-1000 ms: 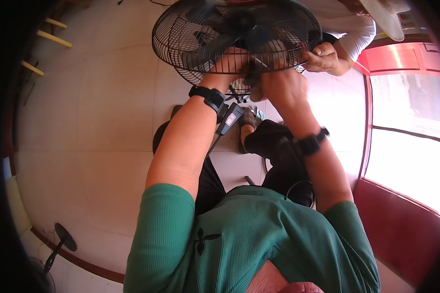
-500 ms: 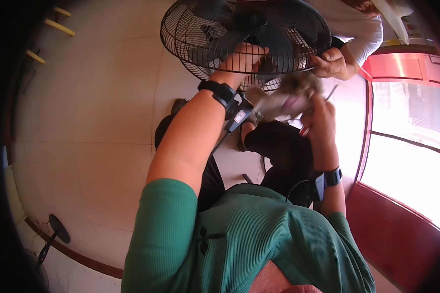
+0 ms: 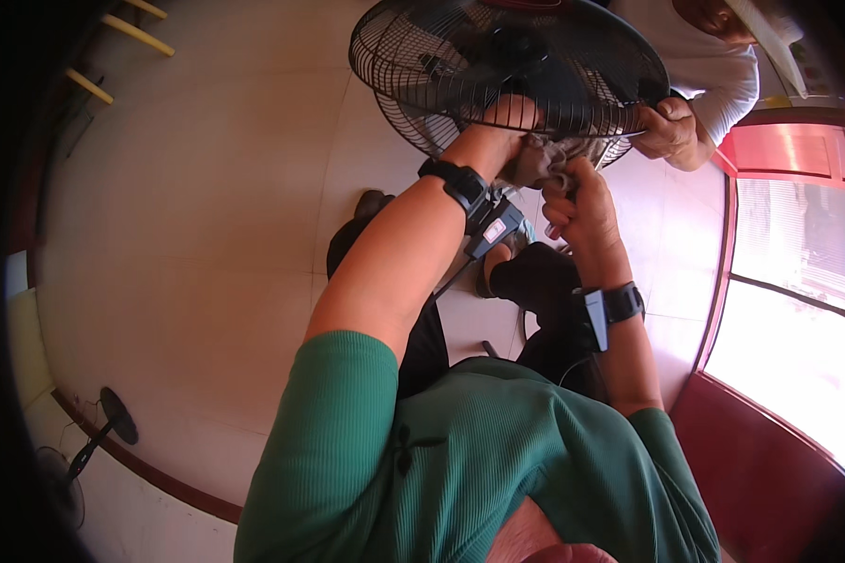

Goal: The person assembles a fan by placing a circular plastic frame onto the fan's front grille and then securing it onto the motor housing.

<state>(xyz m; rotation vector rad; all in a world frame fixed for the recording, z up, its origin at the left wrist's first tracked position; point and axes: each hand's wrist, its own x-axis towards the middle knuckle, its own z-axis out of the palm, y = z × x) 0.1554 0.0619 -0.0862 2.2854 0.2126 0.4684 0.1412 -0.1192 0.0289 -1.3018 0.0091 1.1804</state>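
A black wire-caged fan (image 3: pixel 422 103) hangs at the top of the head view, its dark blades inside the grille. My left hand (image 3: pixel 513 114) reaches to the fan's lower middle, partly behind the cage wires; its fingers are hidden among the dark parts. Just beneath the cage rim, my right hand (image 3: pixel 580 199) is closed on a crumpled grey-brown rag (image 3: pixel 543 159), which touches the cage close to my left wrist. Another person's hand (image 3: pixel 668 129) grips the cage rim at the right.
The other person's white sleeve (image 3: pixel 728 103) is at the upper right. A red-framed glass door (image 3: pixel 789 253) stands along the right side. Another black fan (image 3: pixel 113 418) is at the lower left, and yellow bars (image 3: pixel 139 35) show at the upper left, over pale floor tiles.
My right hand has brought the rag, blurred by motion before, up and left against the cage's underside. The whole scene has shifted right in view; the other person still holds the rim.
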